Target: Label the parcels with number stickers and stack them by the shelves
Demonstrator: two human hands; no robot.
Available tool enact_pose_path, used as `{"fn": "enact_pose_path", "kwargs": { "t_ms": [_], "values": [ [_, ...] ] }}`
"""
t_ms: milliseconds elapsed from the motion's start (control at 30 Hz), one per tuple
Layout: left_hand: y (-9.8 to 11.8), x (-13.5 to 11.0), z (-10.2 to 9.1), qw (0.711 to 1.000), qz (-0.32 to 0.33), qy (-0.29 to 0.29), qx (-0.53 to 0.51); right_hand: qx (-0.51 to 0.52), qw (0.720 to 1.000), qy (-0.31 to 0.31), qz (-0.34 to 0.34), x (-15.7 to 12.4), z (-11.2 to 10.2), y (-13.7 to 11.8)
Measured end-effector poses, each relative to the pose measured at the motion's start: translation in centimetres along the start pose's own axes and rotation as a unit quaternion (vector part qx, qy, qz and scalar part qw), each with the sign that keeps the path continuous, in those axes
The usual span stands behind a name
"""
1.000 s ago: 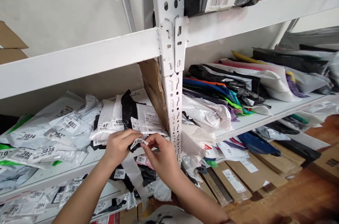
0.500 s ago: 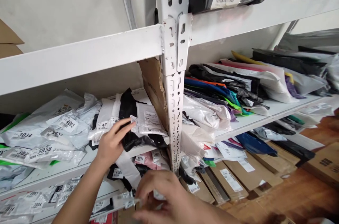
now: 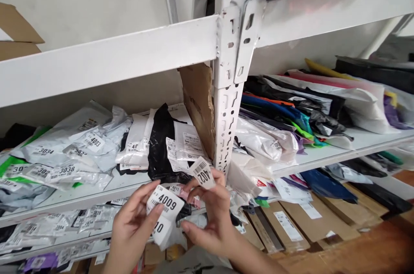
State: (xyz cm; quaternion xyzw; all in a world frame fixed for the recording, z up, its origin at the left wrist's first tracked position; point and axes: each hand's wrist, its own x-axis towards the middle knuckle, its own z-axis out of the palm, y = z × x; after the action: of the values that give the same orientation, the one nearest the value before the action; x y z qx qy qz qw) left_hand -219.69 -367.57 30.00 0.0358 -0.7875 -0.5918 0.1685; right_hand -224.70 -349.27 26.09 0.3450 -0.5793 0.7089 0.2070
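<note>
My left hand pinches a folded strip of white label stickers between thumb and fingers. The upper sticker reads 4009; the one below shows only "10". To its right, my right hand has a single tilted white label at its fingertips, its number partly readable as 402. The thumb of that hand is apart from the fingers. Just beyond both hands, a black plastic package lies on the shelf, with a white-labelled clear packet on its right part.
A perforated white post stands right of the hands, beside a cardboard divider. Numbered plastic parcels crowd the left shelf. Colourful packages fill the right shelf, above cardboard boxes. A white beam crosses overhead.
My left hand has drawn back and down from the black package, and the strip's numbers now face me. My right hand has risen with a label at its fingertips. The view has shifted slightly.
</note>
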Motion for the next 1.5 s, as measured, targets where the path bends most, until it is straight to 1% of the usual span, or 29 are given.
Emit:
{"fn": "enact_pose_path", "kwargs": {
  "t_ms": [67,100,200,300,400,500,567,633,667,700,767,833,933,1000,1033,1100,1133,1167,1200,1267,1300,1367,1400,1433,1467,1500],
  "values": [
    [0.0,0.1,0.4,1.0,0.0,0.002,0.006,0.035,0.999,-0.017,0.0,0.6,0.7,-0.1],
    [-0.1,0.2,0.4,1.0,0.007,0.008,0.013,0.052,0.999,-0.013,0.007,0.8,1.0,-0.1],
    [-0.3,0.4,0.5,0.997,0.061,0.029,0.041,0.082,0.995,0.03,0.038,1.1,2.0,0.0],
    [-0.6,0.7,1.1,0.988,0.131,0.044,0.062,0.101,0.991,0.074,0.045,1.1,2.6,0.4],
    [-1.3,0.7,1.6,0.983,0.156,0.061,0.069,0.096,0.989,0.104,0.041,1.1,2.8,0.5],
    [-2.5,0.4,0.9,0.98,0.156,0.083,0.09,0.09,0.99,0.104,0.023,1.9,2.1,0.2],
    [-3.1,0.3,-0.3,0.978,0.181,0.058,0.085,0.092,0.988,0.12,-0.005,3.0,1.4,0.0],
    [-3.3,0.6,-1.4,0.98,0.193,-0.012,0.052,0.094,0.987,0.127,-0.02,4.4,0.7,0.2],
    [-3.3,0.9,-1.7,0.982,0.176,-0.049,0.037,0.092,0.99,0.108,-0.015,5.2,0.5,0.5],
    [-3.2,1.4,-1.8,0.987,0.142,-0.077,0.026,0.086,0.994,0.073,-0.003,5.9,0.4,0.9],
    [-2.8,2.4,-1.3,0.992,0.057,-0.106,0.023,0.051,0.998,-0.01,0.03,7.1,0.6,1.9],
    [-2.4,3.4,-0.2,0.995,0.002,-0.097,0.032,-0.004,0.996,-0.065,0.056,7.9,1.1,3.0],
    [-1.9,4.3,1.5,0.996,-0.029,-0.069,0.048,-0.059,0.99,-0.106,0.073,8.3,1.8,4.0],
    [-1.5,4.4,2.1,0.996,-0.041,-0.05,0.055,-0.1,0.986,-0.112,0.07,8.3,2.1,4.1],
    [-1.4,4.4,2.2,0.997,-0.044,-0.038,0.06,-0.136,0.984,-0.1,0.062,8.3,2.2,4.1],
    [-1.1,4.4,2.2,0.996,-0.044,-0.005,0.073,-0.226,0.972,-0.053,0.029,8.5,2.4,4.0],
    [-1.1,4.5,2.1,0.996,-0.044,0.013,0.08,-0.26,0.965,-0.029,0.007,8.6,2.5,4.0],
    [-1.1,4.5,1.9,0.995,-0.042,0.03,0.087,-0.274,0.961,-0.019,-0.018,8.6,2.7,4.0],
    [-1.2,4.5,1.6,0.994,-0.037,0.042,0.091,-0.266,0.963,-0.028,-0.041,8.6,2.7,3.9],
    [-1.6,4.4,0.8,0.994,-0.028,0.043,0.096,-0.21,0.972,-0.074,-0.07,8.2,2.7,3.8],
    [-1.8,4.3,0.4,0.995,-0.026,0.024,0.098,-0.179,0.977,-0.09,-0.073,7.7,2.5,3.6],
    [-2.3,3.7,-0.5,0.993,-0.031,-0.039,0.103,-0.115,0.987,-0.09,-0.067,6.4,2.0,2.9],
    [-2.4,3.2,-0.8,0.992,-0.033,-0.061,0.108,-0.081,0.991,-0.089,-0.058,5.5,1.6,2.5],
    [-2.4,2.8,-0.9,0.99,-0.03,-0.066,0.117,-0.049,0.994,-0.092,-0.044,4.7,1.3,2.0],
    [-2.3,2.3,-0.8,0.99,-0.022,-0.053,0.126,-0.022,0.994,-0.101,-0.026,3.9,1.0,1.5],
    [-2.1,1.9,-0.6,0.991,-0.006,-0.026,0.135,-0.005,0.994,-0.108,-0.008,3.1,0.8,1.1]
  ]
}}
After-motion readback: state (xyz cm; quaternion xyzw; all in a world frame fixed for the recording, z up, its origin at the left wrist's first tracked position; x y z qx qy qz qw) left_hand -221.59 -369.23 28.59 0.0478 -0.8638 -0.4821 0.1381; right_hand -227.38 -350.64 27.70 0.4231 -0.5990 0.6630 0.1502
